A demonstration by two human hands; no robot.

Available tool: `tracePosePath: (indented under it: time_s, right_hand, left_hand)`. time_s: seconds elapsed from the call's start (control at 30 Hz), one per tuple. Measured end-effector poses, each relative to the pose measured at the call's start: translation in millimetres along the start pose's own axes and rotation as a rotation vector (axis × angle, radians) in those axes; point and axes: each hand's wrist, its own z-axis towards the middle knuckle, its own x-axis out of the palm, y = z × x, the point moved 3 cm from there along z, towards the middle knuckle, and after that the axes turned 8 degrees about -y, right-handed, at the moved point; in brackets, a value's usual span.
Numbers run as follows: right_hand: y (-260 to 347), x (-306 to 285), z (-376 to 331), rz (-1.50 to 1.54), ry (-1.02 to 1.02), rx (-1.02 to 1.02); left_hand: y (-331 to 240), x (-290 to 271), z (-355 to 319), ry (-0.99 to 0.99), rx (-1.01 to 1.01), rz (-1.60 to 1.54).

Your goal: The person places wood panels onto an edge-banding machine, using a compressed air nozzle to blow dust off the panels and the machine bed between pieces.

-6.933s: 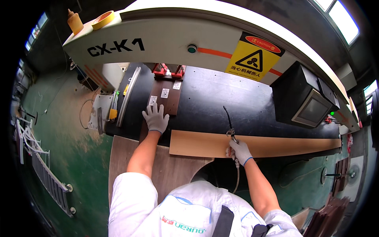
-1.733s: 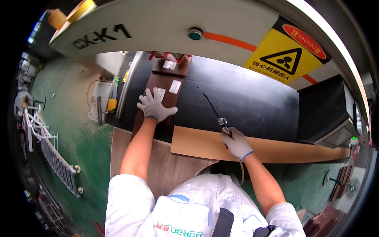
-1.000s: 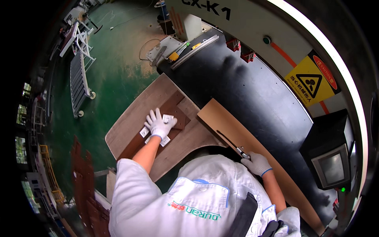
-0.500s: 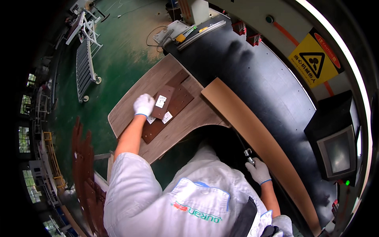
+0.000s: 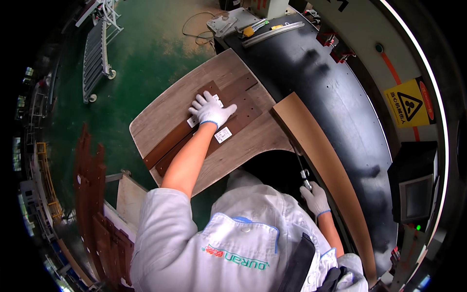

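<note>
My left hand (image 5: 210,109), in a white glove, lies flat with spread fingers on top of two dark brown planks (image 5: 170,143) that rest side by side on a light wood-grain table (image 5: 155,114). Small white labels (image 5: 223,135) are stuck on the planks beside the hand. My right hand (image 5: 315,197), also gloved, is closed round a metal blow-gun tool (image 5: 302,170) with a thin nozzle, held low next to a long tan board (image 5: 321,155). That board lies along the edge of the machine's black bed (image 5: 316,78).
A big machine with a white hood and a yellow warning sign (image 5: 407,102) curves round the right side, with a small screen box (image 5: 417,187). Stacks of dark planks (image 5: 95,209) stand at lower left. A roller rack (image 5: 97,44) sits on the green floor.
My left hand has left the machine bed, brought a dark plank onto the side table and slid to the planks' upper end. My right hand has dropped lower, still gripping the tool.
</note>
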Motion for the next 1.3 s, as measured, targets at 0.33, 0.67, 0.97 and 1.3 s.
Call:
tracePosePath:
  time_s: [0.33,0.67,0.97,1.3]
  right_hand:
    - [-35.8,-6.2,-2.6,0.195,-0.479,0.304]
    - [-67.7,8.0,-35.5,0.396,-0.608,0.446]
    - [-52.4,17.2,-15.8,0.420,-0.475,0.298]
    - [-100.8,-9.2,-43.8,0.355,-0.462,0.291]
  left_hand:
    - [145.6,1.4,76.0,-0.067,0.329,-0.044]
    - [95.1,57.7,-112.2,-0.172,0.794,-0.129]
    - [86.0,75.9,-131.2,-0.108,0.593,-0.220]
    - [8.1,16.2,-150.8,-0.058,0.525,-0.423]
